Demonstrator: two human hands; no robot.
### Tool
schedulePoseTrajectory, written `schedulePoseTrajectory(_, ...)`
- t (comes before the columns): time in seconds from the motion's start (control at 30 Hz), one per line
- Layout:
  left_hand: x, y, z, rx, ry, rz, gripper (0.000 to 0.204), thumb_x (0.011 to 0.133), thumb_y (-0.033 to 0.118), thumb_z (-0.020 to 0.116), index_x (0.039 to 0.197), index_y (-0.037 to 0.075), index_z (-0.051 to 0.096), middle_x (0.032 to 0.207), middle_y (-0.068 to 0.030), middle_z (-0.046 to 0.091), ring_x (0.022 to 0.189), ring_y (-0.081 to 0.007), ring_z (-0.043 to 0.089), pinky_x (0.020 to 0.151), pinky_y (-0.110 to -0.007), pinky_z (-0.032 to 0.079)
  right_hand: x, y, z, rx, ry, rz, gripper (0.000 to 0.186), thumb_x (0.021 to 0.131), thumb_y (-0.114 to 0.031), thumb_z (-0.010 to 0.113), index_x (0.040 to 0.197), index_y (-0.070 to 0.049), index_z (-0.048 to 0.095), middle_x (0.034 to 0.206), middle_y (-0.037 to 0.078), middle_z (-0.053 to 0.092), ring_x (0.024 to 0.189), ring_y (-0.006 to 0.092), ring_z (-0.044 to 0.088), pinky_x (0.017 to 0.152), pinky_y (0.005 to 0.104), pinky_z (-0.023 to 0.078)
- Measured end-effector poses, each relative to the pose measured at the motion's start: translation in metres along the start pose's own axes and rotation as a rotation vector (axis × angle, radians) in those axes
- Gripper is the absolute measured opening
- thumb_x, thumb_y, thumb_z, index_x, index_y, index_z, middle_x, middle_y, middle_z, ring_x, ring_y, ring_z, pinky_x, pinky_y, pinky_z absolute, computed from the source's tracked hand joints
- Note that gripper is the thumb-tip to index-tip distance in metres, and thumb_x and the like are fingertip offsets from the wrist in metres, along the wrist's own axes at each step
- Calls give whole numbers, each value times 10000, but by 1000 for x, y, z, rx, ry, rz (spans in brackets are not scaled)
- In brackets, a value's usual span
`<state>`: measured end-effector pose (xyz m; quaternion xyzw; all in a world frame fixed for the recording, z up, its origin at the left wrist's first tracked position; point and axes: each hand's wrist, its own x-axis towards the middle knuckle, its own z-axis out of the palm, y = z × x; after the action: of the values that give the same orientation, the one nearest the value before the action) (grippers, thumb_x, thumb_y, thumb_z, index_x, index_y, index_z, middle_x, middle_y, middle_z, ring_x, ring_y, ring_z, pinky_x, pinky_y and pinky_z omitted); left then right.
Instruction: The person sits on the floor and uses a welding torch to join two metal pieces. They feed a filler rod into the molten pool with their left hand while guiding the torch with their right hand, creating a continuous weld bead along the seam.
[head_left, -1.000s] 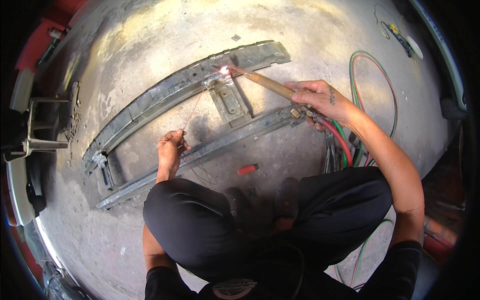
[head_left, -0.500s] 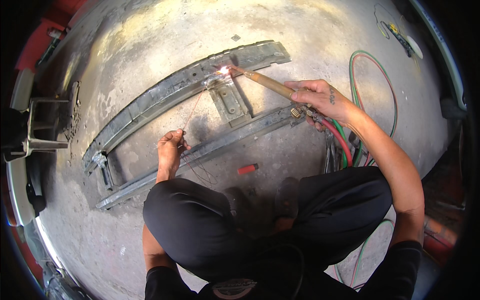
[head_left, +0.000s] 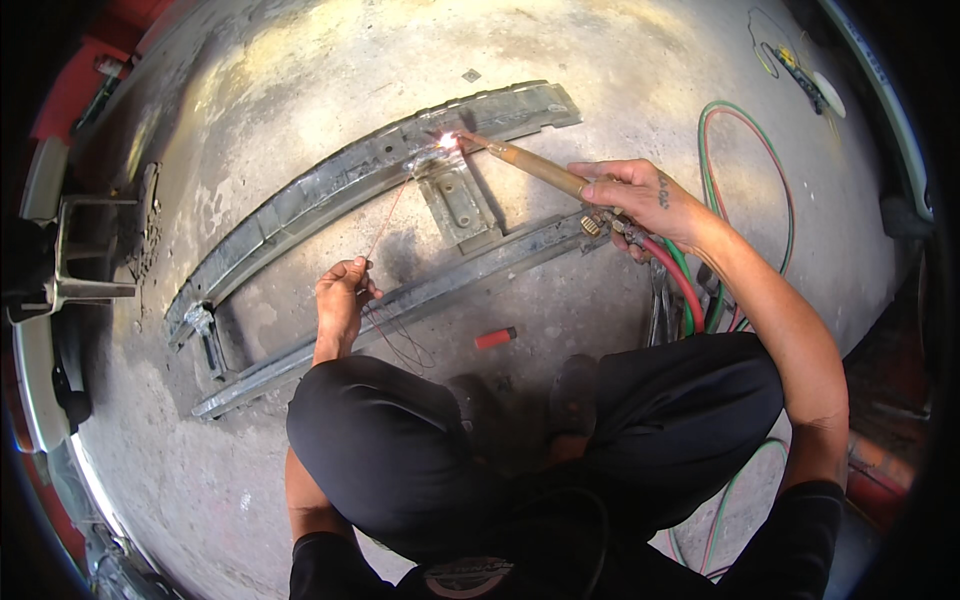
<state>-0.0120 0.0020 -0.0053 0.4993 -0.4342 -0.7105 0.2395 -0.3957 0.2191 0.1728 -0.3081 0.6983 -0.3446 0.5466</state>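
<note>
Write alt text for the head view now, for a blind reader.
A right hand holds a torch, a bright glow at its tip against a metal frame lying on the floor; the left hand pinches a thin wire that reaches toward the glow. Red and green hoses lead from the torch, and a small red cylinder lies nearby.
</note>
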Motion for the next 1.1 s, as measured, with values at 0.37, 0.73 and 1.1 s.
schedulePoseTrajectory(0.37, 3, -3, -1, -12, 5, -6, 232, 1038, 195, 691, 936, -12, 696, 731, -43, 606, 622, -159, 613, 613, -342, 581, 0, 1, -1, 4, -6, 4, 579, 1047, -275, 632, 1535, 7, 500, 1010, 103, 623, 548, 128, 636, 407, 252, 489)
schedulePoseTrajectory(0.73, 3, -3, 0, 6, 6, -9, 227, 1040, 190, 686, 948, -17, 693, 738, -50, 617, 624, -160, 617, 615, -341, 583, -3, -3, 2, -24, 10, -14, 576, 1021, -289, 629, 1501, 17, 539, 849, 64, 646, 581, 143, 637, 459, 284, 500)
schedulePoseTrajectory(1.1, 4, -4, 0, 10, 3, -5, 228, 1039, 195, 688, 944, -12, 697, 739, -45, 614, 628, -159, 615, 616, -344, 582, -3, -4, 3, -18, 16, -14, 591, 1017, -292, 630, 1508, 22, 529, 861, 68, 638, 572, 140, 636, 451, 280, 500)
